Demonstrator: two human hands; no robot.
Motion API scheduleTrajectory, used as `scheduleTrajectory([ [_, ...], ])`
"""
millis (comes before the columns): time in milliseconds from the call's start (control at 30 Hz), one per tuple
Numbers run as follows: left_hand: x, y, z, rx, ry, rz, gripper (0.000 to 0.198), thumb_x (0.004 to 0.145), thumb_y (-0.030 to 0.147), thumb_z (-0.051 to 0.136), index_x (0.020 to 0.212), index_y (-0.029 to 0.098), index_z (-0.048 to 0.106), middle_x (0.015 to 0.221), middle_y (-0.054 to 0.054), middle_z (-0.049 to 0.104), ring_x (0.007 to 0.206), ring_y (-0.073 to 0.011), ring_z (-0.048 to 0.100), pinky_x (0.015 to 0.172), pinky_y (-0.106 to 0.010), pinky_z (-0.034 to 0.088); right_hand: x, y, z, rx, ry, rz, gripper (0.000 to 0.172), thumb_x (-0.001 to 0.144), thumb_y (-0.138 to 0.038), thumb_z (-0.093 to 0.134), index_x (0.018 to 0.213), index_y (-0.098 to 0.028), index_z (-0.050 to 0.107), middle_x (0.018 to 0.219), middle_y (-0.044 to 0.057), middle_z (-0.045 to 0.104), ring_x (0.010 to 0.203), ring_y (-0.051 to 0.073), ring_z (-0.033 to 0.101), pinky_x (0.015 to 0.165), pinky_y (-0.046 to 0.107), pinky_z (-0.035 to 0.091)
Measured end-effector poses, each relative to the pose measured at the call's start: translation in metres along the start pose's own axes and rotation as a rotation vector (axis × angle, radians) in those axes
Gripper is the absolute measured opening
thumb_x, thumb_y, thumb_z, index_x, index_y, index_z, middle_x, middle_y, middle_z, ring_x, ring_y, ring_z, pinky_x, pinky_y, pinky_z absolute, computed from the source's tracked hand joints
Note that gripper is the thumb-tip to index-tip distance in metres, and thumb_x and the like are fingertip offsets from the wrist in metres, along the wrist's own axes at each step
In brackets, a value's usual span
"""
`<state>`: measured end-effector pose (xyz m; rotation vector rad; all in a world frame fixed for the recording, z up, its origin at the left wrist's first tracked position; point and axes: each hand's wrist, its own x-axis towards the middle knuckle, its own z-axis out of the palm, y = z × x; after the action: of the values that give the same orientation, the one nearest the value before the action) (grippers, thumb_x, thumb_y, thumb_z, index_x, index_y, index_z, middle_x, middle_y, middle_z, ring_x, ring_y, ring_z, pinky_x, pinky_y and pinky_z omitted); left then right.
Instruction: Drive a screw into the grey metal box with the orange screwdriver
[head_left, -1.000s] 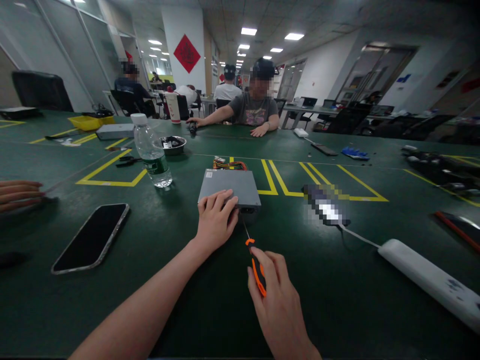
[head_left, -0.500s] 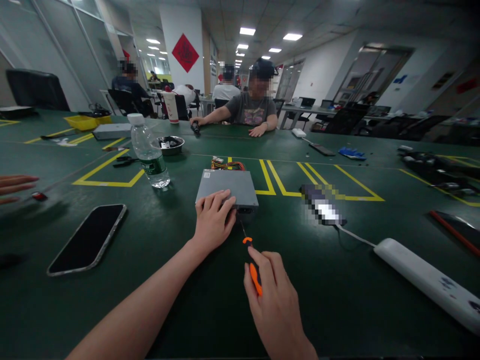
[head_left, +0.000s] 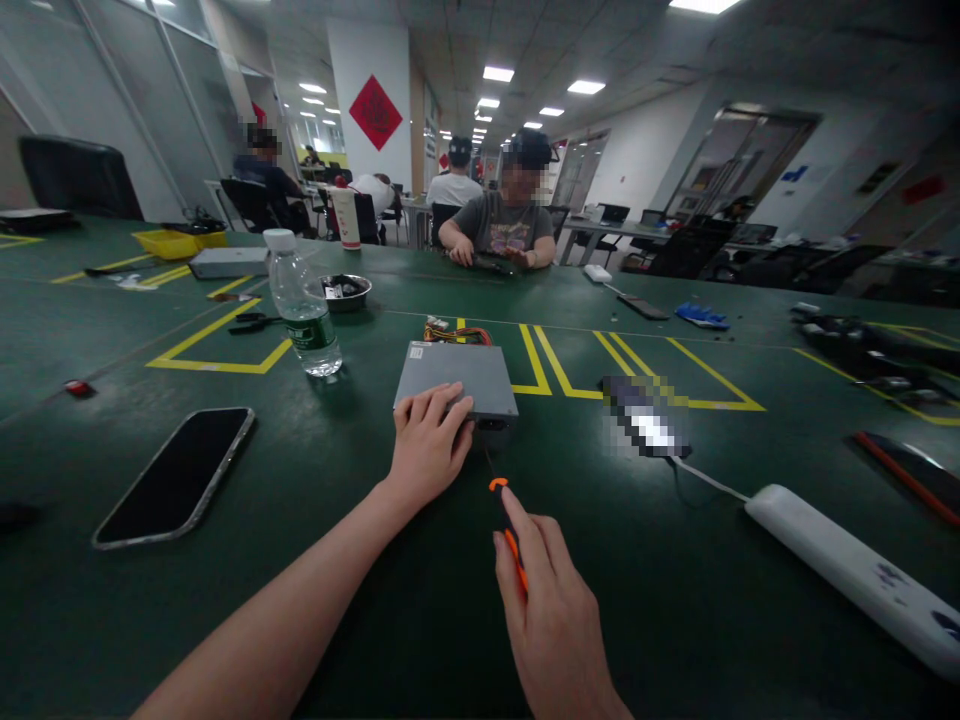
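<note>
Grey box (head_left: 466, 368) under left hand (head_left: 427, 435), screwdriver (head_left: 513, 547) in right (head_left: 556, 605)

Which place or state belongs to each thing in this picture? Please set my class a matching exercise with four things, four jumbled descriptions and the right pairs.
Things
1. Gray metal box
2. Screwdriver
3. Water bottle
4. Power strip

Places and states
A. Long and white, lying toward the picture's right edge
B. Under the fingers of the left hand
C. Clear plastic, standing upright
D. Black and orange, held in the right hand

Right pairs: 1-B, 2-D, 3-C, 4-A
</note>
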<state>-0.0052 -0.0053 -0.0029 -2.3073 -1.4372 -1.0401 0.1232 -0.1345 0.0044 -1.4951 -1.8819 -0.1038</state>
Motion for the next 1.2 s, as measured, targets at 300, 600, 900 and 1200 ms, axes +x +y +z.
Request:
scheduleTrajectory([
  [300, -0.001, -0.001, 0.001, 0.002, 0.002, 0.008, 0.025, 0.086, 0.026, 0.045, 0.109, 0.026, 0.053, 0.123, -0.006, 0.055, 0.115, -0.0248, 0.044, 0.089, -0.044, 0.028, -0.004, 0.024, -0.014, 0.122, 0.067, 0.018, 0.027, 0.093, -0.023, 0.033, 0.105, -0.017, 0.056, 0.079, 0.004, 0.059, 0.063, 0.011, 0.06, 0.055, 0.02, 0.049],
  [600, 0.0, -0.001, -0.001, 0.013, -0.02, 0.005, 0.024, 0.086, 0.028, 0.045, 0.109, 0.024, 0.053, 0.123, -0.006, 0.054, 0.115, -0.0248, 0.044, 0.089, -0.044, 0.028, -0.009, 0.035, -0.01, 0.142, 0.052, 0.078, 0.026, 0.093, -0.022, 0.033, 0.108, -0.017, 0.054, 0.081, 0.003, 0.058, 0.064, 0.01, 0.059, 0.056, 0.02, 0.048],
  [900, 0.0, -0.001, -0.001, 0.015, -0.009, 0.013, 0.024, 0.086, 0.028, 0.045, 0.108, 0.024, 0.053, 0.123, -0.006, 0.055, 0.115, -0.0245, 0.044, 0.088, -0.043, 0.028, -0.006, 0.028, -0.01, 0.06, 0.065, 0.059, 0.026, 0.093, -0.027, 0.033, 0.107, -0.016, 0.052, 0.087, 0.007, 0.055, 0.072, 0.014, 0.062, 0.057, 0.022, 0.052],
  [1200, -0.001, -0.002, 0.001, 0.005, 0.014, 0.025, 0.024, 0.086, 0.028, 0.046, 0.108, 0.025, 0.053, 0.122, -0.006, 0.056, 0.113, -0.0243, 0.046, 0.088, -0.043, 0.028, -0.006, 0.018, -0.015, -0.133, 0.102, -0.068, 0.029, 0.094, -0.024, 0.034, 0.115, -0.014, 0.051, 0.1, 0.012, 0.059, 0.084, 0.018, 0.064, 0.062, 0.025, 0.054],
])
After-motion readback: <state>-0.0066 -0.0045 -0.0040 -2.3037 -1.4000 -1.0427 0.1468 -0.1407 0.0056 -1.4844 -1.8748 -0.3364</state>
